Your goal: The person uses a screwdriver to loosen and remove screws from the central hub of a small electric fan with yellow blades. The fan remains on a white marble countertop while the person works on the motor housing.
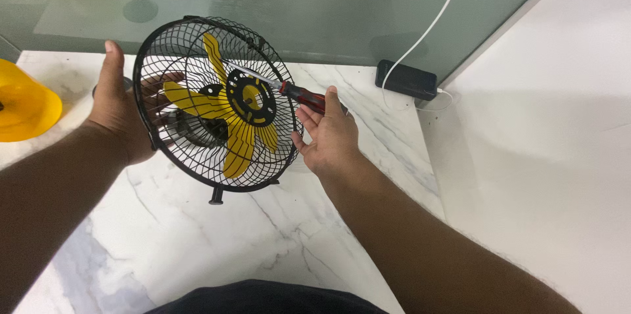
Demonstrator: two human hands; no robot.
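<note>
Two bare forearms, no sleeves; hands without rings, gloves, watch

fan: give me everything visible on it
The fan is small and round, with a black wire cage that looks like metal, yellow blades that look plastic, and a black-and-yellow hub disc at the front centre. It is tilted, face up and toward the camera, above the white marble counter, with a short black foot at the bottom. The left hand grips its back and rim. The right hand holds a red-handled screwdriver whose shaft reaches across the grille toward the hub.
</note>
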